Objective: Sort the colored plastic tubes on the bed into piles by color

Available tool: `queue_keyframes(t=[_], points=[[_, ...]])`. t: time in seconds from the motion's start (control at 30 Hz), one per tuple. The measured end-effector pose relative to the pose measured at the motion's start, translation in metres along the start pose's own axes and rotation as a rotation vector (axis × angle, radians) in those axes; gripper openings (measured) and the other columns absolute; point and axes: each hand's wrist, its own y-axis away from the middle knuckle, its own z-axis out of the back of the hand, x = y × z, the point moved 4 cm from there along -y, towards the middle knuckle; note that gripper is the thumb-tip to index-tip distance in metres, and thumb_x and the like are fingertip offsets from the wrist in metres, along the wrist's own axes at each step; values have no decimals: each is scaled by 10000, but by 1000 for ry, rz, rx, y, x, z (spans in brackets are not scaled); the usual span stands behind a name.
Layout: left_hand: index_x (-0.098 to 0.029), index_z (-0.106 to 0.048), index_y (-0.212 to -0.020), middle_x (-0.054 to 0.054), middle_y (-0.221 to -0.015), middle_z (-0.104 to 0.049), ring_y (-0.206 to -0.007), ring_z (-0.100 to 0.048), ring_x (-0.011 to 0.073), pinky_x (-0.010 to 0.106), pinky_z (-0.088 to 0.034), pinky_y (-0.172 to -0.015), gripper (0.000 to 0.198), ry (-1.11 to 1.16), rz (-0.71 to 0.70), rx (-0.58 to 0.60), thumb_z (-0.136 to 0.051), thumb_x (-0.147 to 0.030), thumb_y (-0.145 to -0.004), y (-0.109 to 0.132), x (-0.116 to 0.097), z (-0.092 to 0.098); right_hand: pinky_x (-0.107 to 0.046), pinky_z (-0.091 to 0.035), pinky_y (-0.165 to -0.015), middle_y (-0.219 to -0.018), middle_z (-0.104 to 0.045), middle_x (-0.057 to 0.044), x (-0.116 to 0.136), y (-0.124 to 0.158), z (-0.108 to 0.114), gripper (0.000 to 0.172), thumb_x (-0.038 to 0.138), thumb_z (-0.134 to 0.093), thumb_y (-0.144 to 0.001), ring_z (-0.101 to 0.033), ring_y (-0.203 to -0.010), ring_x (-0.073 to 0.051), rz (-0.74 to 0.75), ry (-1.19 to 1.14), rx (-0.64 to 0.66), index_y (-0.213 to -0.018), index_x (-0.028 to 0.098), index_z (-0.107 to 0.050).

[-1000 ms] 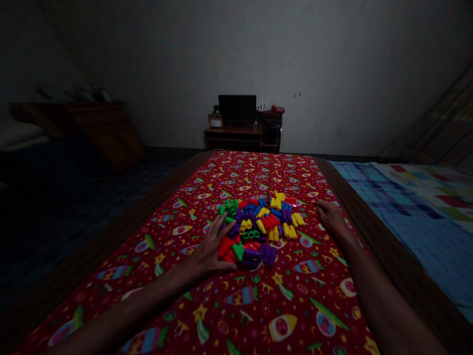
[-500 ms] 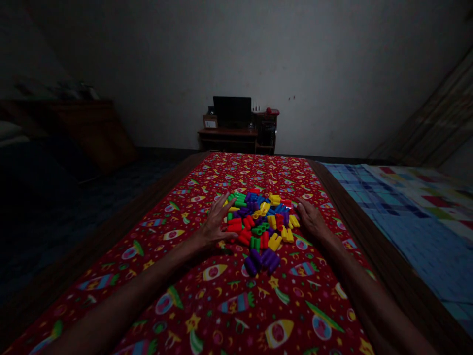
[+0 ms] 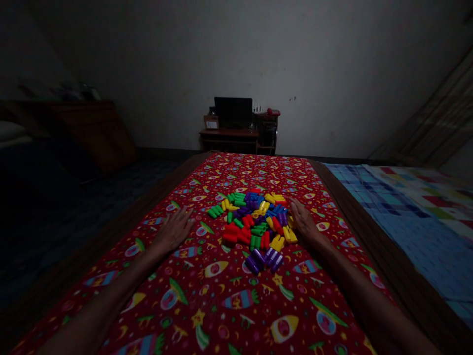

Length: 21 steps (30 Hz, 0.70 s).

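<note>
A loose heap of plastic building blocks in red, green, yellow, blue and purple lies on a red patterned cloth (image 3: 218, 305). To the left of the heap, my left hand (image 3: 173, 229) rests flat on the cloth with nothing in it, apart from the nearest green block (image 3: 216, 211). My right hand (image 3: 303, 219) is at the heap's right edge, fingers extended, close beside the yellow blocks (image 3: 290, 234); whether it touches them I cannot tell. Purple blocks (image 3: 273, 259) sit at the near side of the heap, and red blocks (image 3: 236, 233) at its left.
Beyond the cloth's far edge, a low desk (image 3: 229, 132) with a dark monitor (image 3: 233, 109) stands against the wall. A wooden cabinet (image 3: 92, 130) is at the left. Blue checked bedding (image 3: 388, 222) spreads out on the right.
My left hand has moved left, off the heap and onto the cloth. My right hand has shifted slightly left against the heap's edge. Some yellow blocks there have moved a little.
</note>
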Motion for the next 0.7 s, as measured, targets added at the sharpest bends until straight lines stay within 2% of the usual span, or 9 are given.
queue_keyframes(t=[0.07,0.13,0.23,0.33,0.43,0.5,0.57,0.63,0.7], points=[[-132,-381,-1450,145,-1493,-415,-1405,-340,265,486,-296,-1130,592,135,-33,-71,-240,-418,-952,-8,-6,-3,-469,-351,-1098,-1309,-592,-141,-1,-11,1,718,691,-254,-892,-499,-1271,-279,-13,-21,-38,-1250,177,-605],[-140,-351,-1466,126,-1494,-420,-1405,-343,228,434,-306,-1137,590,262,-89,-114,-202,-413,-965,-21,-22,-7,-460,-373,-1073,-1269,-611,-147,2,-21,-7,721,689,-234,-896,-523,-1232,-279,-44,-38,-49,-1197,162,-624],[-163,-355,-1466,101,-1469,-461,-1384,-378,199,404,-319,-1135,592,385,-141,-89,-135,-414,-976,-49,-57,-15,-427,-412,-1022,-1172,-654,-131,18,-33,-32,685,666,-233,-909,-559,-1158,-265,-70,-55,33,-1116,165,-651],[-128,-363,-1457,118,-1465,-463,-1366,-406,199,379,-334,-1129,636,529,-170,-21,-94,-442,-974,-74,-93,-15,-400,-436,-983,-1118,-677,-95,42,-38,-52,627,607,-227,-935,-592,-1092,-240,-23,-88,158,-1100,188,-662],[-96,-356,-1456,137,-1477,-442,-1367,-404,210,385,-327,-1136,658,582,-199,-8,-97,-462,-974,-79,-115,1,-415,-414,-1019,-1176,-666,-83,53,-34,-43,613,582,-219,-945,-574,-1150,-242,19,-111,178,-1167,203,-647],[-119,-350,-1461,128,-1499,-411,-1395,-358,221,423,-277,-1161,628,546,-283,-70,-140,-465,-981,-66,-128,22,-436,-383,-1059,-1256,-632,-89,47,-23,-25,626,596,-226,-941,-538,-1216,-252,14,-102,163,-1238,206,-615],[-158,-351,-1467,119,-1532,-359,-1434,-273,244,478,-196,-1183,590,463,-439,-121,-222,-471,-983,-38,-148,44,-466,-351,-1090,-1336,-581,-109,34,-5,-7,649,619,-246,-930,-498,-1269,-269,-21,-64,161,-1298,200,-577],[-232,-386,-1453,89,-1551,-328,-1456,-203,279,540,-143,-1180,549,363,-664,-115,-343,-477,-964,-1,-180,60,-494,-306,-1123,-1411,-514,-125,22,20,2,670,638,-272,-918,-433,-1333,-283,-55,-14,174,-1343,196,-539],[-304,-438,-1415,42,-1545,-347,-1454,-203,291,568,-102,-1179,519,279,-918,-53,-457,-477,-926,38,-217,64,-508,-262,-1149,-1474,-443,-111,16,47,-1,671,644,-292,-911,-335,-1401,-283,-45,23,178,-1379,212,-503]])
